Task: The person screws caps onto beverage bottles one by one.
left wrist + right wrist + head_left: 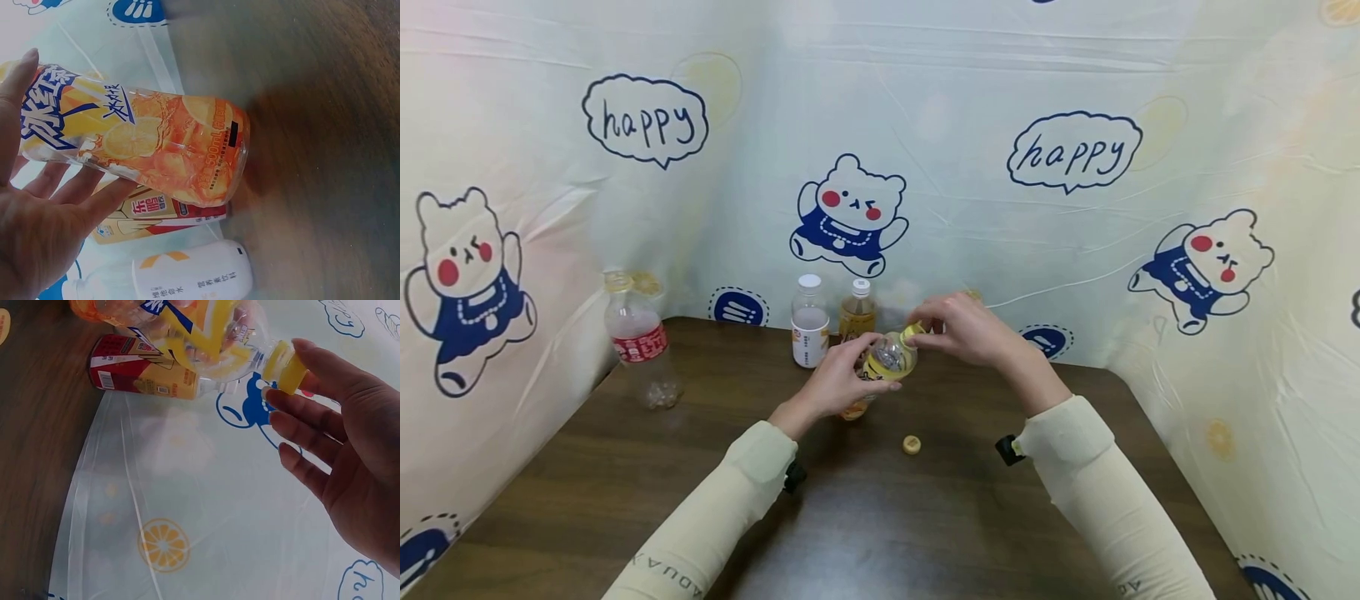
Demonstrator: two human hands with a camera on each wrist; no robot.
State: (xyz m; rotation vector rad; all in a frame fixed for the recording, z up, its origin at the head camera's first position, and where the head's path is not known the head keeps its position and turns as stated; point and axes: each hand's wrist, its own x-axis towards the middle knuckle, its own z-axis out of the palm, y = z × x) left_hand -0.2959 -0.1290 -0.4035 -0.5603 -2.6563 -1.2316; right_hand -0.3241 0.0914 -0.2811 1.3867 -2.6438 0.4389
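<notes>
My left hand (838, 377) grips a clear plastic drink bottle (169, 144) with a yellow and orange iced-tea label, tilted in the head view. The left wrist view shows its base close to the tabletop; contact cannot be told. At the bottle's mouth is a yellow cap (287, 369), which my right hand (964, 329) pinches between thumb and index finger. The other right fingers are loosely bent beside it. A second, yellowish cap (912, 445) lies loose on the table, nearer than the bottle.
Behind the held bottle stand a white-capped bottle with a gold and red label (140, 367) and a white-labelled bottle (808, 337). A capless-looking clear bottle with a red label (640, 342) stands at the left. A printed curtain (955, 233) surrounds the wooden table (880, 517).
</notes>
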